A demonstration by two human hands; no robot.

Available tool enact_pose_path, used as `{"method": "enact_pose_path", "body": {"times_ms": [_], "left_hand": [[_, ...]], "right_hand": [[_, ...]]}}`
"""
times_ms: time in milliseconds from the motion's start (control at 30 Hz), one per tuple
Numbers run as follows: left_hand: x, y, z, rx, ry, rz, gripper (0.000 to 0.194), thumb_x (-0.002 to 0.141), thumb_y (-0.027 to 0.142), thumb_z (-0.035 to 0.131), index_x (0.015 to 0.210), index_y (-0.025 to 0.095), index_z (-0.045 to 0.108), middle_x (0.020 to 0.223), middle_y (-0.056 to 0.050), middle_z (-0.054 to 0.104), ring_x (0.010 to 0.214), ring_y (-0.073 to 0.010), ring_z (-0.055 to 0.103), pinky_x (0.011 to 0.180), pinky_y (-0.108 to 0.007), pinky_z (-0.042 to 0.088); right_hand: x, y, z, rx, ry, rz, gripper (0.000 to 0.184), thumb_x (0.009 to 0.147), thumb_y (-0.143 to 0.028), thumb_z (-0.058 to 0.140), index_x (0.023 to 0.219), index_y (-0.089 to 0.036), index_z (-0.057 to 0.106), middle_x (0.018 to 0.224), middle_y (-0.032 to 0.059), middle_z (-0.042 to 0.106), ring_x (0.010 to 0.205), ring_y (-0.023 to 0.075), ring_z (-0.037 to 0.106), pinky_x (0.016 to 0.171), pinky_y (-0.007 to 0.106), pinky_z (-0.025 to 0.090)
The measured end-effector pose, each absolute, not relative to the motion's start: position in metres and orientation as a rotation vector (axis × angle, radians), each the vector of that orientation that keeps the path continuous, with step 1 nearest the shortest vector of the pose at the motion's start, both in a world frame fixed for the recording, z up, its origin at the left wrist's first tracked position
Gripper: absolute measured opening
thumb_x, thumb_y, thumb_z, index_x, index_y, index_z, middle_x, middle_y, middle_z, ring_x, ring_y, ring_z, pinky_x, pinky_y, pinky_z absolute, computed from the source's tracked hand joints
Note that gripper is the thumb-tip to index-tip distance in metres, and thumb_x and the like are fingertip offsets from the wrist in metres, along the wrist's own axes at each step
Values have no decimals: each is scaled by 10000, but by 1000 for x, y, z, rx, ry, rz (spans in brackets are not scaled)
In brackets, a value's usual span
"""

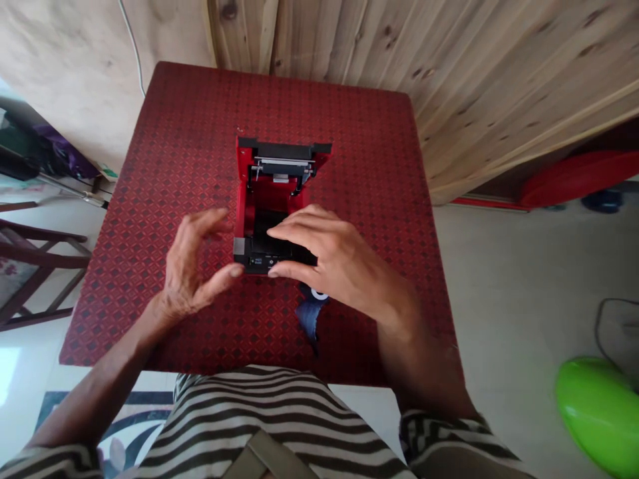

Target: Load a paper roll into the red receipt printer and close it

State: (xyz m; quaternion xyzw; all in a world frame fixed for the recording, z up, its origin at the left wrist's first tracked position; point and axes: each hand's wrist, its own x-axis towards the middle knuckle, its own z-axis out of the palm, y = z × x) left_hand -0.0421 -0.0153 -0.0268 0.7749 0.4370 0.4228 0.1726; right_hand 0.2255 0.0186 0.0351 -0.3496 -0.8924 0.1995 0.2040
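Observation:
A small red and black printer (244, 219), which looks like a label or receipt printer, sits on the table with its lid (284, 150) raised. My left hand (192, 263) is beside its left side, fingers apart and curved, with the thumb tip at the front left corner. Over the front right part is my right hand (332, 249), its thumb at the front edge and its fingers above the black inner compartment. Whether the right fingertips touch it I cannot tell. A dark blue cloth (310, 316) and a white ring-shaped item (319, 293) lie partly under my right hand.
The table (194, 120) has a red patterned cover and stands near a wooden plank wall (359, 40). A wooden chair (30, 266) is at the left. On the right floor are a bright green rounded object (599, 412) and a red one (579, 178).

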Motion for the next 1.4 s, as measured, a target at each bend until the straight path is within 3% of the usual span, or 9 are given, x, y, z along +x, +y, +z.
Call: {"method": "enact_pose_path", "body": {"times_ms": [100, 233, 433, 533, 700, 900, 1133, 1267, 1400], "left_hand": [[-39, 16, 1, 2182, 1245, 1300, 638, 1019, 601, 648, 1551, 272, 525, 1410, -129, 643, 1181, -270, 708, 938, -427, 634], [-23, 73, 24, 2361, 1226, 1278, 591, 1082, 620, 515, 1533, 237, 534, 1457, -154, 602, 1257, -256, 681, 1017, -410, 599], [-13, 85, 24, 2482, 1159, 992, 623, 1139, 600, 353, 1501, 135, 555, 1329, -139, 727, 1243, -222, 687, 1108, -411, 547], [-20, 55, 18, 2513, 1086, 934, 561, 1133, 561, 420, 1471, 157, 612, 1346, -128, 726, 1259, -236, 693, 1094, -421, 565], [-37, 24, -7, 2579, 998, 799, 704, 1023, 754, 511, 1514, 260, 611, 1540, -145, 612, 1507, -348, 558, 1232, -534, 486], [-41, 27, -22, 2674, 897, 865, 832, 902, 785, 695, 1579, 325, 545, 1545, -154, 601, 1479, -399, 569, 1157, -559, 519], [-37, 27, -23, 2683, 1011, 789, 951, 722, 922, 756, 1454, 325, 651, 1494, -147, 642, 1437, -433, 603, 1127, -589, 518], [-37, 26, -26, 2701, 1025, 772, 949, 736, 924, 740, 1469, 330, 637, 1510, -148, 631, 1455, -427, 589, 1142, -589, 513], [-38, 22, -28, 2731, 984, 833, 895, 847, 850, 704, 1563, 334, 553, 1557, -156, 594, 1479, -417, 569, 1152, -581, 512]], "right_hand": [[224, 6, 25, -1029, -2437, 384, 123, 1039, -233, 703, 1067, -153, 793, 1046, 97, 814, 1036, 250, 701, 981, 408, 570], [220, -3, 14, -1008, -2392, 166, 203, 1070, -147, 614, 972, -168, 791, 1005, 82, 811, 1001, 234, 685, 905, 375, 559], [217, -12, 2, -1014, -2286, -76, 202, 1062, -126, 608, 1028, -202, 792, 984, 66, 784, 960, 227, 642, 810, 369, 535], [214, -16, -1, -1061, -2283, -51, 222, 1062, -134, 598, 1066, -236, 795, 979, 69, 771, 940, 232, 626, 792, 393, 525], [210, -19, -5, -1102, -2273, 17, 232, 1067, -143, 583, 1072, -243, 792, 934, 68, 744, 916, 231, 623, 798, 406, 526], [210, -19, -6, -1108, -2271, 34, 229, 1077, -153, 568, 1058, -239, 780, 924, 67, 731, 931, 237, 621, 803, 404, 534], [213, -20, -4, -1082, -2275, 16, 201, 1078, -167, 579, 1070, -201, 777, 972, 86, 755, 938, 237, 630, 819, 399, 545], [212, -17, -5, -1090, -2256, 87, 204, 1079, -180, 580, 1071, -223, 780, 986, 79, 766, 938, 235, 646, 838, 409, 557], [214, -18, -2, -1052, -2191, 107, 174, 1068, -201, 617, 1108, -222, 785, 1011, 77, 781, 949, 235, 674, 891, 420, 585]]}}
